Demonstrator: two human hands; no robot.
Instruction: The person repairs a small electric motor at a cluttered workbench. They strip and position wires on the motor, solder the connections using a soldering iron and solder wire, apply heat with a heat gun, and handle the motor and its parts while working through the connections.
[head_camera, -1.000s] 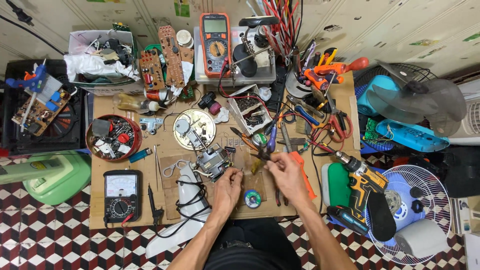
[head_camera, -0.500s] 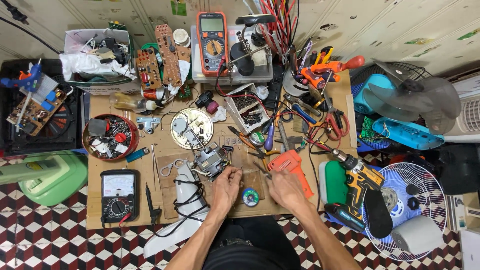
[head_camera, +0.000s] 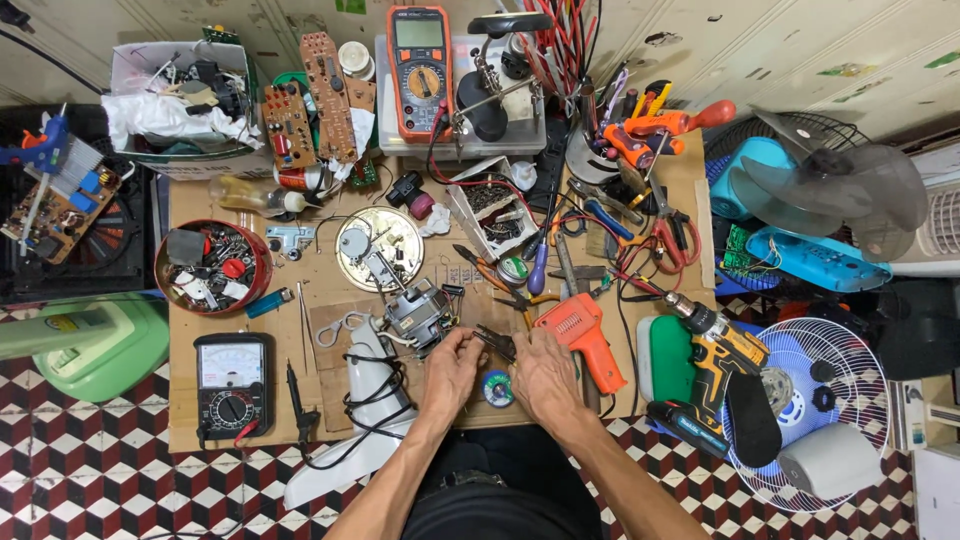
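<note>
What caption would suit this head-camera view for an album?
Left hand beside a small motor, right hand by pliers and an orange soldering gun.

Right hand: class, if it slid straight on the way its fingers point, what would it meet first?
The right hand points up and slightly left, toward the pliers at its fingertips; those come first, probably already touching. Depth is hard to judge from above.

A cluttered electronics repair workshop: multimeters (head_camera: 421, 70), circuit boards (head_camera: 290, 125), a cordless drill (head_camera: 715, 370) and dismantled fans (head_camera: 805, 400).
</note>
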